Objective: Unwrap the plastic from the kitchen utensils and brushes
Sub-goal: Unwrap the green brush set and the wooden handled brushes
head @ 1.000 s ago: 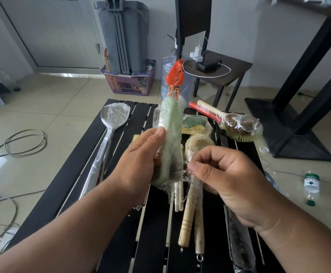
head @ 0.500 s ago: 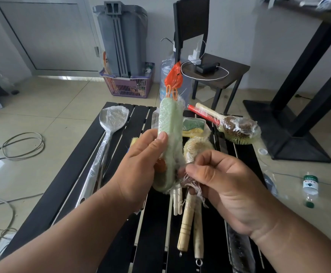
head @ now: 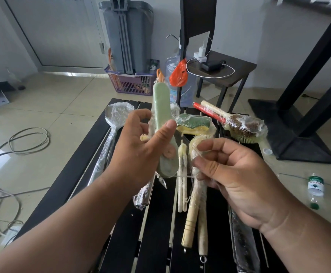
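My left hand (head: 139, 152) grips a pale green brush (head: 161, 107) with an orange loop, held upright above the black slatted table (head: 78, 160). Clear plastic film (head: 161, 181) hangs from the brush's lower end, stretched thin toward my right hand (head: 237, 174), whose thumb and fingers pinch a thin strip of it. On the table lie a wrapped metal ladle (head: 114, 123), a wrapped green-and-yellow sponge (head: 193, 124), wrapped wooden-handled brushes (head: 195, 198) and a wrapped round brush bundled with a red handle (head: 241, 125).
A wrapped dark utensil (head: 243, 247) lies along the table's right side. A small plastic bottle (head: 315, 191) and a cap lie on the floor to the right. Cables (head: 28, 138) lie on the left floor. A side table, purple basket and grey bin stand beyond.
My left hand has lifted the green brush higher and shifted its grip. My right hand has opened from a fist and drawn the film away from the brush's lower end to the right.
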